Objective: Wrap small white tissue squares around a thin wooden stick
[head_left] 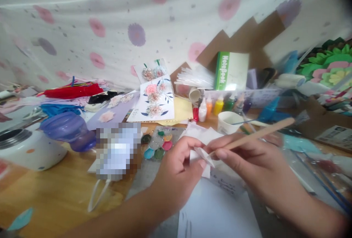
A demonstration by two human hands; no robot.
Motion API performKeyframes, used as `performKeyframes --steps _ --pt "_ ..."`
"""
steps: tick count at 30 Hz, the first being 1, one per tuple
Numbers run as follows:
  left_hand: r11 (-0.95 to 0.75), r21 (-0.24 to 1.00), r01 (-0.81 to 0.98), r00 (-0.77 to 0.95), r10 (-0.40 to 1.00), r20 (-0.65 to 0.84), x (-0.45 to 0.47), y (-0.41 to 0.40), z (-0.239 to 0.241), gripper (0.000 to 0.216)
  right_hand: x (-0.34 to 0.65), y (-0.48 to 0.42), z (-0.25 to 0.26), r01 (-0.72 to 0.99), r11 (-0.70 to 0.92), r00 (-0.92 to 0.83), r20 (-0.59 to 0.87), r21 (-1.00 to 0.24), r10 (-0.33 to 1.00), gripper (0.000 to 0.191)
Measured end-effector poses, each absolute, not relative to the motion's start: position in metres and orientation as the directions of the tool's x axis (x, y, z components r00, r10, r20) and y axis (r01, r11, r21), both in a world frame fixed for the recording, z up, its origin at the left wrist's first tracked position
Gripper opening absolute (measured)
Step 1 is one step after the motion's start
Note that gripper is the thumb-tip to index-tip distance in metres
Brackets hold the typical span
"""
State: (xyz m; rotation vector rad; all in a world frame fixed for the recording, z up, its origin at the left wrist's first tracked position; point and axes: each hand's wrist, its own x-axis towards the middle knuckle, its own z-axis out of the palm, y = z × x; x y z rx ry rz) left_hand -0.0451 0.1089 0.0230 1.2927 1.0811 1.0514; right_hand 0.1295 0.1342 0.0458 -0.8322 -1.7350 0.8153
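My left hand point(180, 166) pinches a small folded piece of white paper point(203, 157) between thumb and fingers. In my right hand point(247, 159) is a flat wooden stick point(258, 133), its long end slanting up to the right. The stick's lower end meets the white paper, or lies very close to it; my fingers partly hide the spot. Both hands are held above a white sheet point(217, 208) and crumpled white tissue point(189, 131). Just left of my left hand lies a palette point(158, 144) with several colours of paint.
Several paint bottles point(219, 105) and a white cup point(229, 121) stand behind my hands. Flower-decorated cards point(162, 110) lean at the back beside a green notebook point(222, 71). At left are a white pot point(35, 153) and a phone point(118, 152) with its picture blurred out. Paintbrushes point(327, 185) lie right.
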Motion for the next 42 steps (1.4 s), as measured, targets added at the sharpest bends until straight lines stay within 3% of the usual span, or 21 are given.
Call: performKeyframes --steps 4,6,9,11,16,21,27,38,42 --pt "0.035 0.995 0.099 0.225 0.973 -0.056 -0.046 0.11 0.024 0.012 0.131 0.137 0.045 0.092 0.477 -0.203 0.452 -0.874 0.868 0.011" --pt "0.032 0.972 0.234 0.285 0.953 -0.1 -0.047 0.109 0.026 0.011 0.133 0.139 0.042 0.04 0.448 -0.183 0.435 -0.893 0.882 0.01" --pt "-0.088 0.891 0.445 0.377 0.921 -0.097 -0.048 0.108 0.032 0.012 0.136 0.14 0.04 0.005 0.459 -0.195 0.449 -0.888 0.872 0.007" --pt "-0.171 0.865 0.472 0.376 0.926 -0.022 -0.05 0.107 0.036 0.018 0.137 0.138 0.04 0.045 0.524 -0.217 0.504 -0.85 0.836 0.008" --pt "-0.224 0.937 0.268 0.158 0.97 0.186 -0.053 0.107 0.038 0.026 0.139 0.13 0.042 0.251 0.733 -0.252 0.688 -0.632 0.68 0.017" --pt "-0.049 0.994 -0.099 0.131 0.989 0.061 -0.049 0.109 0.033 0.02 0.143 0.125 0.044 0.348 0.828 -0.433 0.708 -0.439 0.558 0.025" --pt "0.051 0.982 -0.182 0.141 0.99 -0.025 -0.05 0.112 0.027 0.02 0.142 0.126 0.049 0.411 0.88 -0.535 0.718 -0.239 0.445 0.019" --pt "0.097 0.976 -0.193 0.121 0.99 -0.074 -0.048 0.113 0.031 0.014 0.14 0.129 0.044 0.409 0.902 -0.546 0.754 -0.14 0.365 0.016" --pt "0.098 0.982 -0.161 0.108 0.991 -0.081 -0.048 0.114 0.031 0.013 0.14 0.13 0.045 0.398 0.892 -0.532 0.737 -0.216 0.416 0.017"
